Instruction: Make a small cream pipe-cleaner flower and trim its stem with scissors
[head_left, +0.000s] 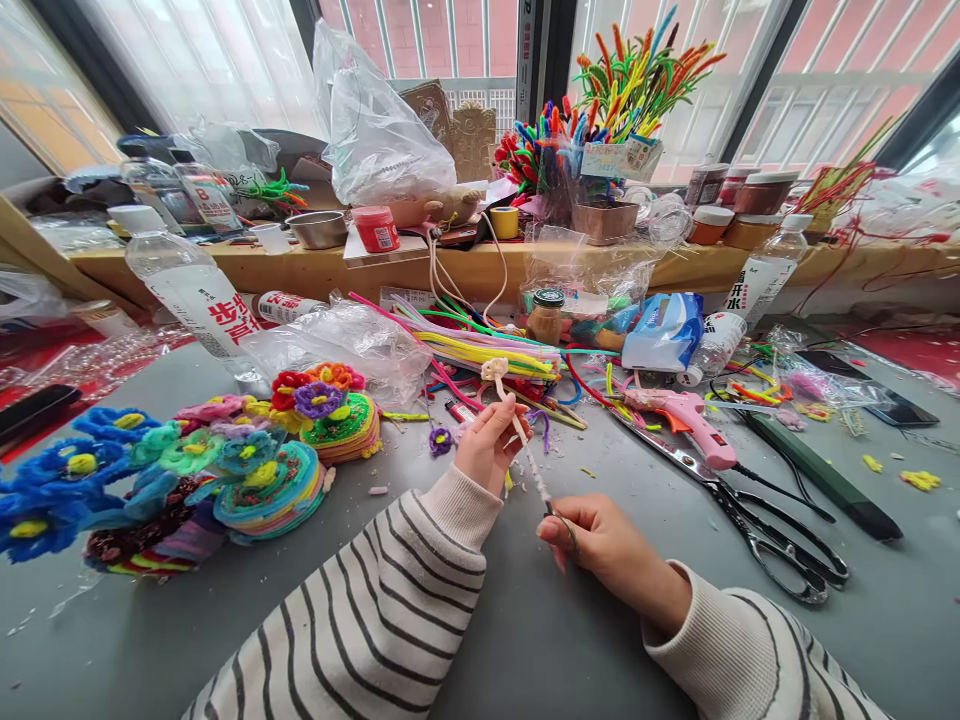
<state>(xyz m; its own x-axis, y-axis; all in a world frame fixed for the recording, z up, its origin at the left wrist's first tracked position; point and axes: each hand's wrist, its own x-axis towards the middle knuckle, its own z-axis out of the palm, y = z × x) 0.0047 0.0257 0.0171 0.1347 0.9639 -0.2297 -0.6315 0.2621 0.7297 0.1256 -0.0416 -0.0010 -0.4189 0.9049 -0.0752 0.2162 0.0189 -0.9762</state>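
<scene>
A cream-white pipe-cleaner stem with a small knotted blossom at its top slants down across the middle of the view. My left hand pinches it just below the blossom, between thumb and fingers. At the lower end, my right hand is closed on small scissors; a dark metal finger loop shows by the thumb. Their blades are at the stem's tip, mostly hidden. Behind the left hand lies a bundle of coloured pipe cleaners. A small purple flower rests left of that hand.
Finished pipe-cleaner flowers on round bases stand at left. To the right lie a pink glue gun, large black-handled scissors and a dark green bar-shaped tool. Water bottles and a brown jar stand farther back.
</scene>
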